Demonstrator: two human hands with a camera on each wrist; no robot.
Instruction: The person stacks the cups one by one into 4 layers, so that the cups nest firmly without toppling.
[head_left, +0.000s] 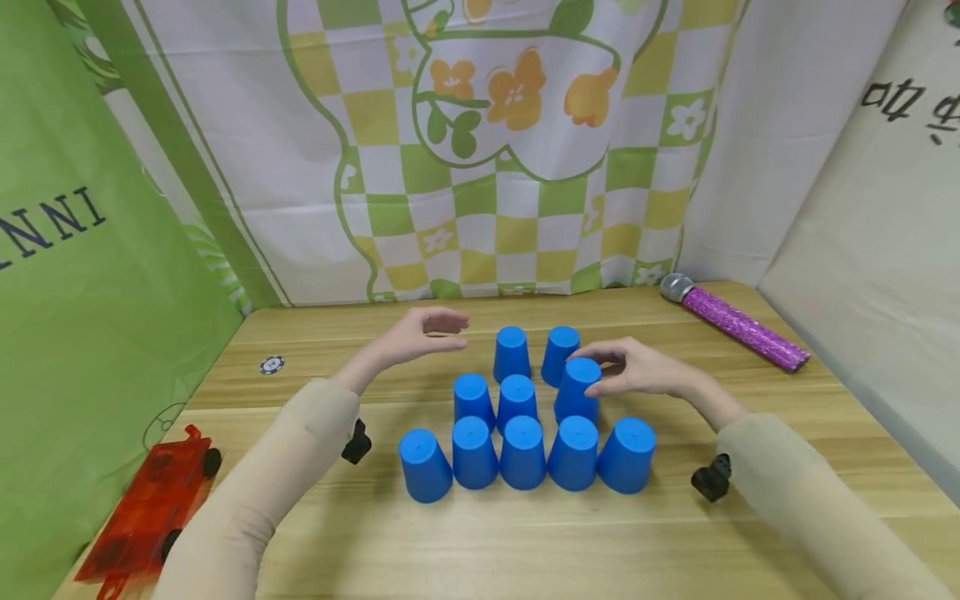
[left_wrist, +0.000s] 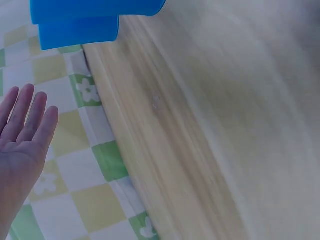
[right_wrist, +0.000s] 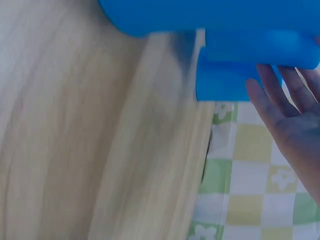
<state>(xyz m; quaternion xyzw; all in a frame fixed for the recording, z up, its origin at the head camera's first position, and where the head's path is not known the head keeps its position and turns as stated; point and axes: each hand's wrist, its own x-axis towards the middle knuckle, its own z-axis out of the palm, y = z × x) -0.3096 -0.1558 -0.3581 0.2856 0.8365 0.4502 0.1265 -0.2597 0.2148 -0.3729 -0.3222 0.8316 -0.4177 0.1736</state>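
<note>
Blue cups (head_left: 522,452) are inverted, contents I can't tell; right hand (head_left: 639,368) pinches one, left hand (head_left: 411,337) gapes.

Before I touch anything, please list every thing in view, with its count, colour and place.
Cups: 10, blue, mid-table (five front, three middle, two back)
Microphone: 1, purple and silver, far right
Toy car: 1, red, black wheels, near left edge
Chip: 1, blue and white, far left
Table: 1, light wood, under these
Back cloth: 1, white, green, yellow, orange, behind table
Left cloth: 1, mainly green, left side
Right cloth: 1, white, right side
Wrist cameras: 2, black, one each wrist
Sleeves: 2, beige, both forearms
Left hand: 1, bare, left of back cups
Right hand: 1, bare, holding a middle-row cup
</note>
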